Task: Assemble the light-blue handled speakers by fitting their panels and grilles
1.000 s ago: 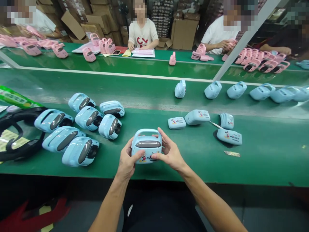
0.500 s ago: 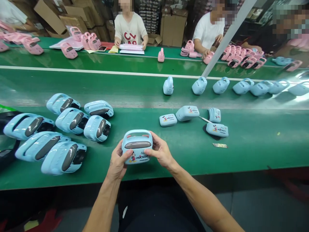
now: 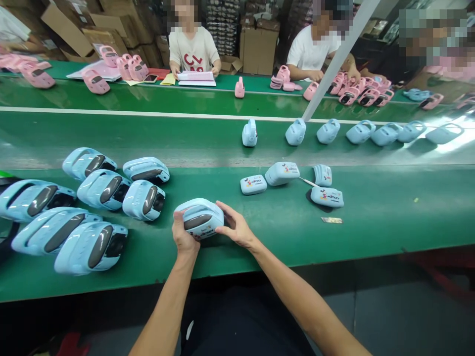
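Observation:
A light blue plastic case (image 3: 200, 217) with a grey strip and a cartoon print is held between both my hands, low over the green bench (image 3: 371, 217). My left hand (image 3: 182, 236) grips its left end, thumb on the front. My right hand (image 3: 235, 228) wraps its right end. The case is tilted with its handle away from me. Just to its left lie several similar blue cases (image 3: 104, 190) with grey strips.
Several small blue printed lids (image 3: 253, 184) and a thin tool (image 3: 307, 182) lie to the right. More blue cases (image 3: 328, 131) ride the belt beyond. Pink cases (image 3: 95, 81) and seated people line the far bench. A slanted white pole (image 3: 334, 59) crosses at upper right.
I have tipped the blue case backward and lowered it toward the bench, shifting it slightly left. Both hands stayed on it.

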A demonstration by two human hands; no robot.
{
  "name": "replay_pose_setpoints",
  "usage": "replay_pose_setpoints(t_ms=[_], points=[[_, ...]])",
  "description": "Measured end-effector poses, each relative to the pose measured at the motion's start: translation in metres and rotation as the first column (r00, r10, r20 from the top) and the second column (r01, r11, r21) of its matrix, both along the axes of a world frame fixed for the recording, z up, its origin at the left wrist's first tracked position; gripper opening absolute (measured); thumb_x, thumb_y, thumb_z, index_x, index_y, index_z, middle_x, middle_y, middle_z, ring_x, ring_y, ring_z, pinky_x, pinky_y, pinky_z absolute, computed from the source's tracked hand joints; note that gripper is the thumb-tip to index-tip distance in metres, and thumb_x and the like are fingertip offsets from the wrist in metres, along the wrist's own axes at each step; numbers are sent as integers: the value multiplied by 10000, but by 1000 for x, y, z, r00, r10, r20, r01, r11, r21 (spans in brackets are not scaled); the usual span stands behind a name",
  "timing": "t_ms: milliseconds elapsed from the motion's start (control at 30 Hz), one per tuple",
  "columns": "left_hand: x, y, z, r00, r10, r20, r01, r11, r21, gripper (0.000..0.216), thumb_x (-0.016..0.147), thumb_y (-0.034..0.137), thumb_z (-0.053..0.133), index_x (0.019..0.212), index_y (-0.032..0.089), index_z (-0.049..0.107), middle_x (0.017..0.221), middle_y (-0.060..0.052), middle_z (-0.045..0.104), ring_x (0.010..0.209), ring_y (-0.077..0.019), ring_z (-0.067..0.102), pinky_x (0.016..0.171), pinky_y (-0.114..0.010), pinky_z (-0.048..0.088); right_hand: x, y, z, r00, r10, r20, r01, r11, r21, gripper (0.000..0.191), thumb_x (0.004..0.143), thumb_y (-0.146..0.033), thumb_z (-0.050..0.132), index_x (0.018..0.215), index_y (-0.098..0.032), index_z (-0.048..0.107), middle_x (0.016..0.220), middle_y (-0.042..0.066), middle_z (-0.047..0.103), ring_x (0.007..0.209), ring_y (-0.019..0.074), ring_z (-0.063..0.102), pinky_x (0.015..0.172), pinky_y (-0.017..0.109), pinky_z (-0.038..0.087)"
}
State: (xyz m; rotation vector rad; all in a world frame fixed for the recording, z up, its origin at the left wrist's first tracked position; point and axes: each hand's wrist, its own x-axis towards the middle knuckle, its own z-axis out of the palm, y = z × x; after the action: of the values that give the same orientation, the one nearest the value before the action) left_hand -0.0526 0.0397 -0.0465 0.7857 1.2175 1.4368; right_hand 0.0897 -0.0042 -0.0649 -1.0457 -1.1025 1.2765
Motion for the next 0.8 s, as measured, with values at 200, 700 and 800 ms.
replay_pose_setpoints(t_ms=[200,700,800], points=[[6,-9,25,964,101,245,-75,991,-114,556,752,770,624,783,219,682,691,-1,706,690,-215,696,679,-325,546,-9,-15,40,966,-149,211,126,985,119,815,710,-534,847,1416,-218,590,1423,129,620,1298,290,603,1112,423,488],[-18,-5,30,975,-221,-5,220,965,144,825,427,711,896,1089,255,709,1189,-78,742,1264,-312,613,1039,-372,498,33,-6,59,875,-140,463,-17,948,318,713,738,-505,830,1358,-205,644,1355,132,682,1256,309,641,1085,471,505],[-26,-2,44,817,-429,-386,525,830,188,931,311,368,1024,1188,284,721,1330,-85,697,1399,-328,506,1209,-407,318,57,3,63,794,-44,607,-220,909,353,690,723,-448,845,1344,-215,655,1368,135,673,1294,322,614,1123,498,461]])
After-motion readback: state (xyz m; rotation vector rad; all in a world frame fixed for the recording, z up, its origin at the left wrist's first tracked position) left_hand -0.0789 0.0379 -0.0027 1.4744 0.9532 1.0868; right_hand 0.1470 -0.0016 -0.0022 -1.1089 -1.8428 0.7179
